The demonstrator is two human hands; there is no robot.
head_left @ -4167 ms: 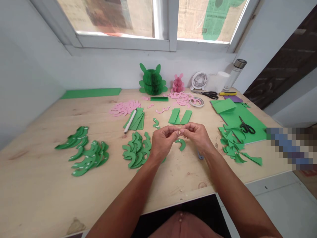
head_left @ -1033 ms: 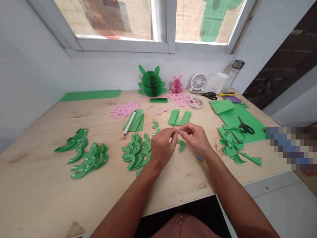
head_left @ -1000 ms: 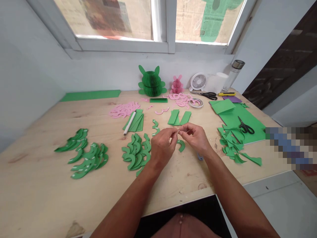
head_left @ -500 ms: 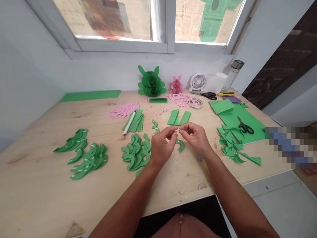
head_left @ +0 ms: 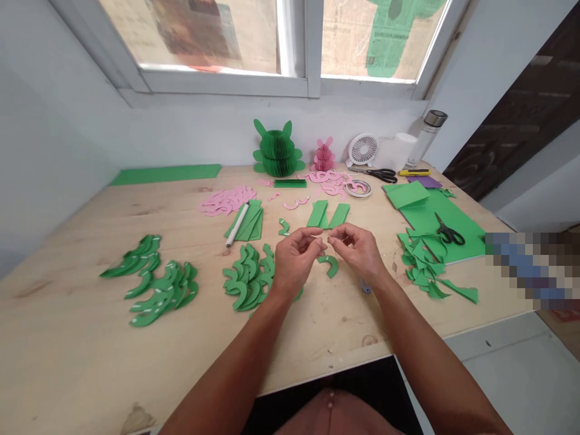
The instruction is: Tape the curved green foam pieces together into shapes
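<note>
My left hand [head_left: 296, 257] and my right hand [head_left: 356, 249] meet fingertip to fingertip above the table, thumbs and forefingers pinched. Between them shows a small whitish strip [head_left: 327, 236], too small to make out well. Just below the fingers lies a curved green paper piece [head_left: 332, 266] with a white mark at its end. A wavy green paper piece [head_left: 283, 227] sits beyond my left hand, and a stack of curved green pieces [head_left: 247, 278] lies to its left, partly covered by it. Near my right wrist a small blue object [head_left: 365, 287] is half hidden.
Curved green pieces with white strips [head_left: 165, 293] lie at left. A white pen [head_left: 237, 226] rests on green cards. Behind are pink cutouts [head_left: 229, 200], a tape roll [head_left: 357, 188] and a green honeycomb paper figure [head_left: 274, 151]. Black scissors [head_left: 449, 229] and green scraps [head_left: 421, 260] lie right.
My left hand has shifted slightly and turned, its fingertips a little farther from my right hand's. The whitish strip between them shows a bit more. Things on the table stay put.
</note>
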